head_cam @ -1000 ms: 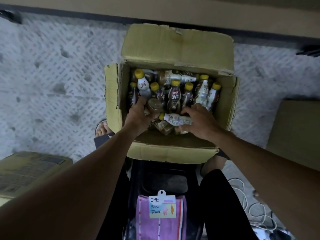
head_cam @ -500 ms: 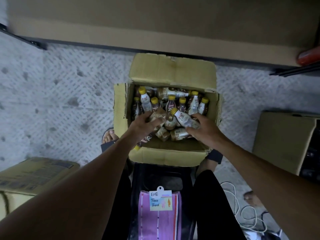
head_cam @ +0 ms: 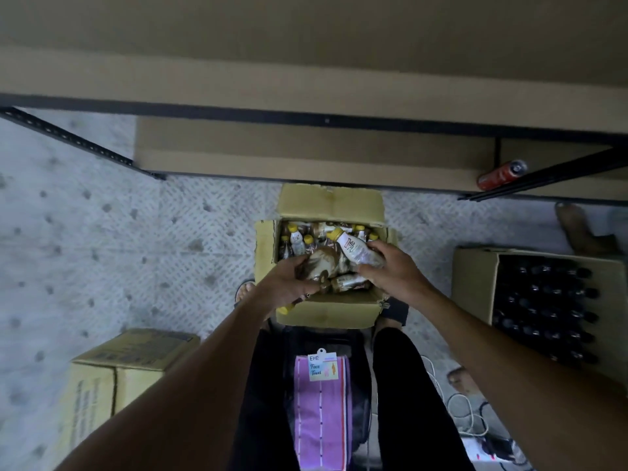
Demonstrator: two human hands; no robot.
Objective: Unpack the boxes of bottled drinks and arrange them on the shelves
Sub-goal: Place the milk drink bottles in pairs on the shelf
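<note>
Two hands over open cardboard box | right hand clamped on yellow-capped bottle, tilted above box | left hand wrapped around brown bottles | shelf beyond box

Open box: matt cardboard, showing creases. Bottles: glossy plastic. Floor: rough, textured. Towel: cloth.

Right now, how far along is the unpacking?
Early. Done: the box is open. In hand: the right hand lifts a bottle; the left hand grips another. Left: many bottles remain inside, the crate looks full, and the shelf shows none placed.
</note>
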